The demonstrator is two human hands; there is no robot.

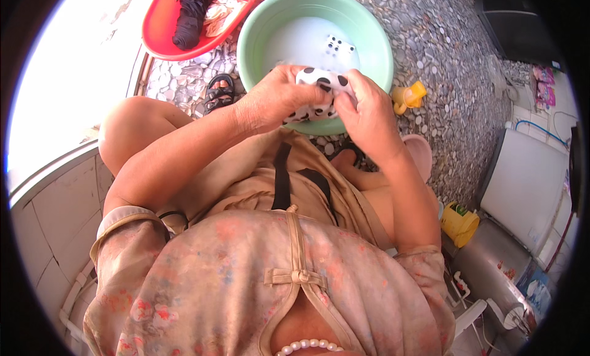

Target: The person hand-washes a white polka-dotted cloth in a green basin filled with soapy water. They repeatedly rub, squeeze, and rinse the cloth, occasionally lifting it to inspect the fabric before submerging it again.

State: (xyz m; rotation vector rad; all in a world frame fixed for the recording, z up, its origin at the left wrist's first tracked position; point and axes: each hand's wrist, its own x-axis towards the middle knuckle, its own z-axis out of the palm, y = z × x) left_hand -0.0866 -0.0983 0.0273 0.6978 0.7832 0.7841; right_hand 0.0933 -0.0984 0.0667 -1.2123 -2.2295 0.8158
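Note:
A white cloth with black polka dots (pixel 325 79) is gripped between my two hands over the near side of a green plastic basin (pixel 385 65). My left hand (pixel 283 95) holds its left end, thumb pressed across the fabric. The right end is pinched between the thumb and fingers of my right hand (pixel 366 105). Part of the cloth hangs below my hands, in front of the basin's near rim. Cloudy whitish water (pixel 295 40) stands in the basin, and a piece of dotted fabric (pixel 339 45) shows in it.
A red basin (pixel 159 33) at the upper left holds dark clothing (pixel 189 22) and a cream cloth (pixel 223 15). Right of the green basin, a yellow plastic cup (pixel 409 97) lies on the pebble-patterned floor (pixel 442 79). A pink container (pixel 420 155) is beside my right leg.

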